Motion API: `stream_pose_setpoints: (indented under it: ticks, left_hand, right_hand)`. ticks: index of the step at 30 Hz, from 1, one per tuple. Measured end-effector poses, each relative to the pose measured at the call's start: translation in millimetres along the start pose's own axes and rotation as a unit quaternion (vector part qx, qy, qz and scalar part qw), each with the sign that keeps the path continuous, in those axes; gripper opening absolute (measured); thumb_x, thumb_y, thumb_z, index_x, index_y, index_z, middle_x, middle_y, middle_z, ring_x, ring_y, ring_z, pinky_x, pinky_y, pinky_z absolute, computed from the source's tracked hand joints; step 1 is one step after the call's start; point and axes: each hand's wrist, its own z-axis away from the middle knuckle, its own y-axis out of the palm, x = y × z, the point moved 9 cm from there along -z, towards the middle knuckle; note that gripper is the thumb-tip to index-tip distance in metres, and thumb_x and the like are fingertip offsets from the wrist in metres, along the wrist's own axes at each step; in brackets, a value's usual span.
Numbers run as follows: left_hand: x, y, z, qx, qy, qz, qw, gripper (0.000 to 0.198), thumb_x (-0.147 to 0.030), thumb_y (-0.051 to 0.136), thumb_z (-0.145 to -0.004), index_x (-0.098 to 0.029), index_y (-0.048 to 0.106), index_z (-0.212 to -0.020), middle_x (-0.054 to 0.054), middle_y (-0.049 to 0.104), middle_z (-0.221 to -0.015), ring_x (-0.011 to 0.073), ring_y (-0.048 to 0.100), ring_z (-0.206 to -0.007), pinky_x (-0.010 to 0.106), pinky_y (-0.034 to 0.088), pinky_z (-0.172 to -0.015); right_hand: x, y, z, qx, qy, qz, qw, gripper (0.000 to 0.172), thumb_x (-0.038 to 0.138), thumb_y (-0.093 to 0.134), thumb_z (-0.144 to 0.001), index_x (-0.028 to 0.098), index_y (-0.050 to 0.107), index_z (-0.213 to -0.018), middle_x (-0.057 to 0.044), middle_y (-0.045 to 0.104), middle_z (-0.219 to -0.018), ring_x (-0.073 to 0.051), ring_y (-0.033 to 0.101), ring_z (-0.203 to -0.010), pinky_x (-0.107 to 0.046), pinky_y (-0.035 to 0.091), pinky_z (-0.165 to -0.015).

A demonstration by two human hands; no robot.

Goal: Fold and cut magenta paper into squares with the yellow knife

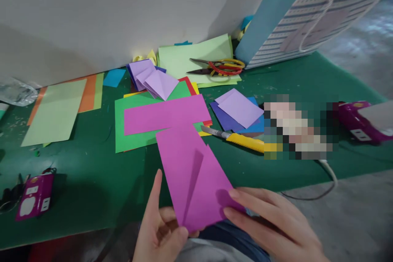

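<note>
A magenta sheet of paper (pixel 187 172), with a fold lifting along its middle, is held tilted over the table's front edge. My left hand (pixel 166 221) pinches its lower left corner between thumb and fingers, the index finger pointing up. My right hand (pixel 270 217) grips the lower right edge, fingers on top and the thumb hidden beneath. Just beyond lies a magenta paper strip (pixel 162 112) on a green sheet (pixel 119 131), with red and yellow sheets under it. A yellow utility knife (pixel 245 142), blade out, rests to the right of the held paper.
Folded lilac papers (pixel 159 82) lie behind the strip, more lilac squares (pixel 241 106) to the right. Scissors (pixel 221 67) rest on pale green sheets (pixel 196 53) by the wall. A striped paper bag (pixel 307 24) stands back right. Purple boxes (pixel 35 196) sit at both sides; one object is pixelated.
</note>
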Motion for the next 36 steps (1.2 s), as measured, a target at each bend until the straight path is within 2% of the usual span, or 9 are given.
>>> stream_pose_setpoints:
  ticks: [2, 4, 8, 11, 14, 17, 19, 25, 36]
  left_hand:
    - [-7, 7.7, 6, 0.021, -0.001, 0.046, 0.999, 0.111, -0.057, 0.081, -0.065, -0.032, 0.017, -0.152, 0.009, 0.072, -0.101, 0.0258, 0.070, -0.087, 0.035, 0.056, -0.073]
    - [-10, 21.9, 7, 0.069, -0.027, 0.083, 0.994, 0.094, -0.063, 0.082, -0.058, -0.029, 0.047, -0.139, 0.011, 0.069, -0.107, 0.0287, 0.068, -0.092, 0.036, 0.057, -0.070]
    - [-12, 46.0, -11, 0.129, -0.052, 0.074, 0.987, 0.058, -0.062, 0.079, -0.063, -0.016, 0.072, -0.098, 0.014, 0.072, -0.094, 0.0244, 0.068, -0.081, 0.031, 0.057, -0.062]
    - [-21, 39.7, -42, 0.057, 0.001, -0.010, 0.998, 0.042, -0.054, 0.076, -0.071, -0.013, 0.068, -0.074, 0.004, 0.064, -0.059, 0.0109, 0.055, -0.048, 0.020, 0.046, -0.043]
    - [-35, 36.4, -70, 0.021, 0.061, -0.101, 0.993, 0.046, -0.055, 0.075, -0.071, -0.012, 0.062, -0.059, 0.002, 0.058, -0.050, 0.0072, 0.047, -0.038, 0.019, 0.040, -0.038]
    - [-45, 32.6, -90, -0.008, 0.101, -0.114, 0.988, 0.043, -0.053, 0.073, -0.073, -0.013, 0.063, -0.060, 0.002, 0.062, -0.056, 0.0095, 0.054, -0.043, 0.021, 0.045, -0.042]
    - [-46, 31.4, -100, -0.014, 0.109, -0.109, 0.988, 0.039, -0.051, 0.072, -0.075, -0.014, 0.065, -0.065, 0.003, 0.065, -0.060, 0.0108, 0.057, -0.046, 0.022, 0.048, -0.044]
    - [-42, 24.4, -114, -0.006, 0.102, -0.108, 0.989, 0.033, -0.045, 0.078, -0.070, -0.013, 0.072, -0.069, 0.005, 0.070, -0.064, 0.0135, 0.062, -0.054, 0.024, 0.053, -0.054]
    - [-23, 28.7, -119, 0.073, 0.000, -0.055, 0.996, 0.043, -0.048, 0.088, -0.053, -0.010, 0.070, -0.060, 0.005, 0.063, -0.050, 0.0122, 0.055, -0.041, 0.024, 0.046, -0.040]
  right_hand:
    - [12, -17, -8, -0.011, -0.044, 0.006, 0.999, 0.052, 0.018, 0.069, -0.081, 0.036, 0.058, -0.128, 0.000, 0.074, -0.096, -0.022, 0.071, -0.089, -0.033, 0.062, -0.070]
    - [14, -27, -23, -0.029, -0.059, -0.008, 0.998, 0.043, 0.020, 0.068, -0.083, 0.038, 0.062, -0.121, 0.000, 0.074, -0.096, -0.021, 0.071, -0.088, -0.032, 0.062, -0.070]
    - [9, -12, -62, -0.006, -0.156, -0.068, 0.985, 0.023, 0.019, 0.063, -0.087, 0.034, 0.071, -0.103, 0.000, 0.074, -0.104, -0.016, 0.072, -0.085, -0.027, 0.062, -0.069]
    - [-17, 5, -89, 0.005, -0.125, -0.131, 0.983, 0.020, 0.015, 0.063, -0.086, 0.031, 0.073, -0.093, -0.002, 0.070, -0.115, -0.017, 0.069, -0.099, -0.029, 0.061, -0.079]
    - [-60, 16, -104, -0.023, 0.046, -0.223, 0.973, 0.020, 0.024, 0.058, -0.089, 0.029, 0.071, -0.104, -0.006, 0.068, -0.117, -0.018, 0.069, -0.097, -0.031, 0.060, -0.076]
    - [-88, 44, -104, 0.026, 0.218, -0.320, 0.922, 0.029, 0.043, 0.054, -0.091, 0.021, 0.070, -0.100, -0.006, 0.073, -0.086, -0.015, 0.067, -0.068, -0.027, 0.057, -0.059]
    - [-90, 60, -104, 0.071, 0.259, -0.340, 0.901, 0.035, 0.051, 0.057, -0.087, 0.018, 0.067, -0.081, -0.003, 0.067, -0.064, -0.013, 0.062, -0.055, -0.025, 0.051, -0.050]
    - [-95, 75, -108, 0.096, 0.275, -0.342, 0.894, 0.041, 0.054, 0.058, -0.085, 0.019, 0.054, -0.065, 0.002, 0.057, -0.056, -0.009, 0.052, -0.049, -0.020, 0.039, -0.045]
    - [-94, 84, -109, 0.156, 0.245, -0.314, 0.904, 0.055, 0.060, 0.036, -0.094, 0.020, 0.049, -0.059, 0.001, 0.053, -0.051, -0.009, 0.046, -0.045, -0.022, 0.035, -0.045]
